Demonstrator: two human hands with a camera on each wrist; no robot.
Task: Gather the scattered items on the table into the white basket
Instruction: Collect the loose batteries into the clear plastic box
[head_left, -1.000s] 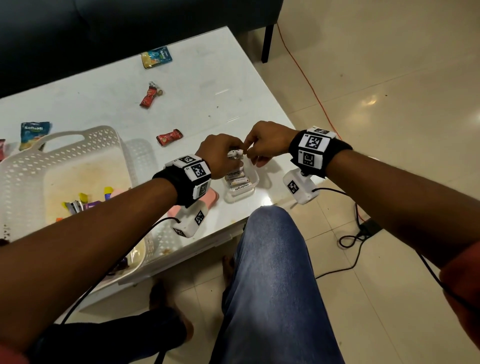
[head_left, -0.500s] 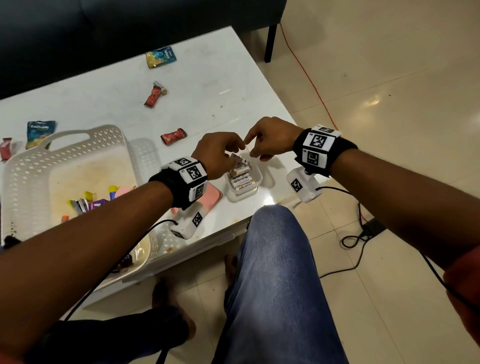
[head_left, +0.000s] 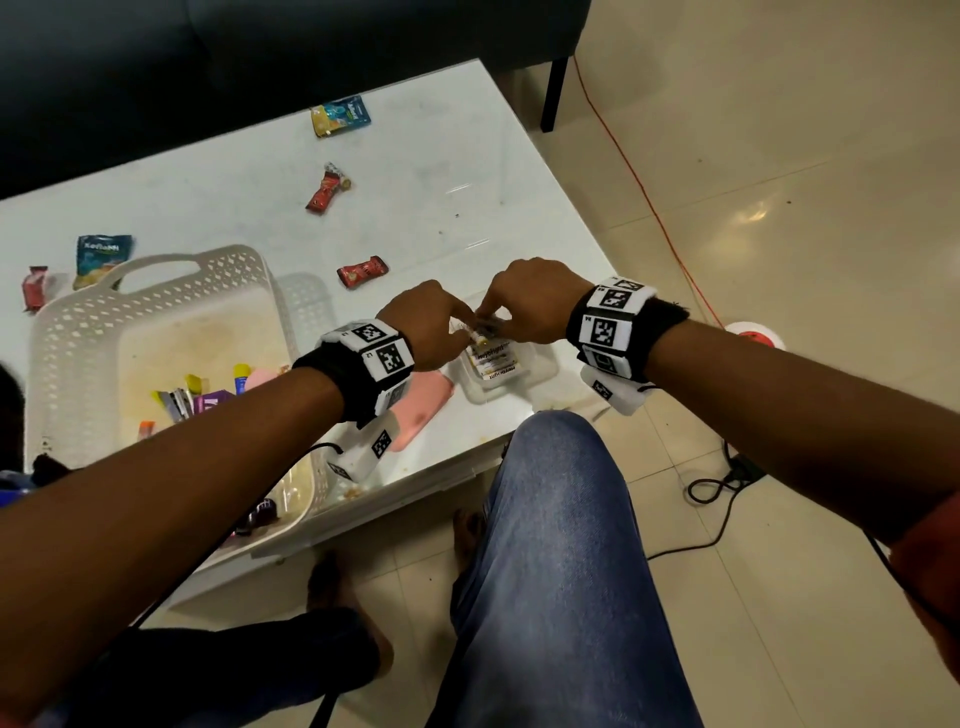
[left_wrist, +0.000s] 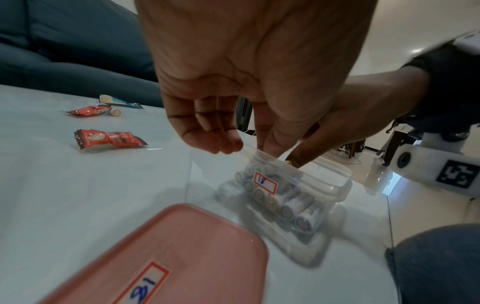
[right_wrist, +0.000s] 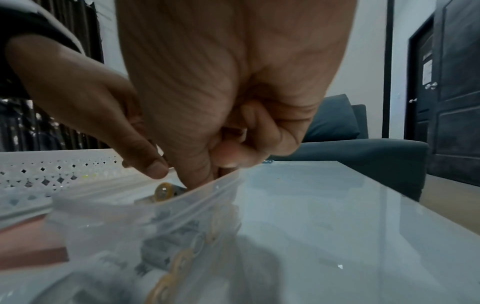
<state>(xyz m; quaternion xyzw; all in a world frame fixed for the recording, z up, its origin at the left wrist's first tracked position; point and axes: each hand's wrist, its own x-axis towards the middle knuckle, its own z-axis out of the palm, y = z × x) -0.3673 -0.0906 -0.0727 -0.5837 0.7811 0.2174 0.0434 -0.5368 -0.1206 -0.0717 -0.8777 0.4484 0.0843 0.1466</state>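
A clear plastic box (head_left: 540, 366) of batteries (left_wrist: 293, 209) stands near the table's front edge, with its pink lid (head_left: 421, 410) lying beside it on the left. Both hands meet over the box. My left hand (head_left: 467, 332) has curled fingers pinching the box's near rim (left_wrist: 259, 153). My right hand (head_left: 498, 325) pinches a dark battery with a yellowish end (right_wrist: 162, 192) at the top of the pile. The white basket (head_left: 78, 332) sits at the left and holds several small items. Candies and packets lie scattered on the table: a red candy (head_left: 362, 270), a red wrapper (head_left: 324, 189), a yellow-blue packet (head_left: 340, 115).
A blue packet (head_left: 101, 257) and a red packet (head_left: 34, 286) lie behind the basket. A dark sofa (head_left: 260, 62) runs along the table's far side. My knee (head_left: 561, 467) is against the table's front edge. Cables (head_left: 717, 488) trail on the floor to the right.
Both hands have come down from holding the battery between them above the box to the top of the pile inside it. The camera has shifted slightly.
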